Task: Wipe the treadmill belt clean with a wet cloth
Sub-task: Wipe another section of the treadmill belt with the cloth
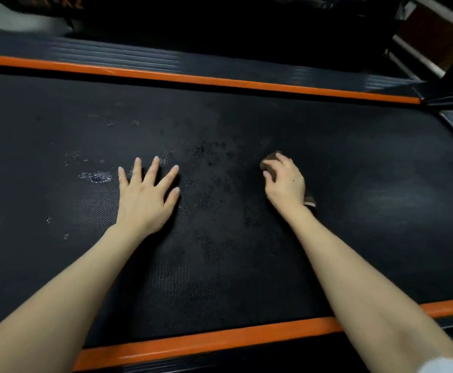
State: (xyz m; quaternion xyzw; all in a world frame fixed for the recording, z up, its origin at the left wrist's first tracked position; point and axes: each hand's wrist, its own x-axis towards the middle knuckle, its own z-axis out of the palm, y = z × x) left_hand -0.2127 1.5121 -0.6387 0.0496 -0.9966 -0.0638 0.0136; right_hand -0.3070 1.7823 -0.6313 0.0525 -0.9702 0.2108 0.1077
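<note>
The black textured treadmill belt fills the head view, with wet patches and droplets around its middle and left. My left hand lies flat on the belt, fingers spread and straight. My right hand grips a small brown cloth against the belt; the cloth shows in front of my fingers and a corner sticks out by my wrist. Most of the cloth is hidden under my palm.
Orange strips run along the far edge and the near edge of the belt. A ribbed dark side rail lies beyond the far strip. Dark machine parts and a metal frame stand at the top right.
</note>
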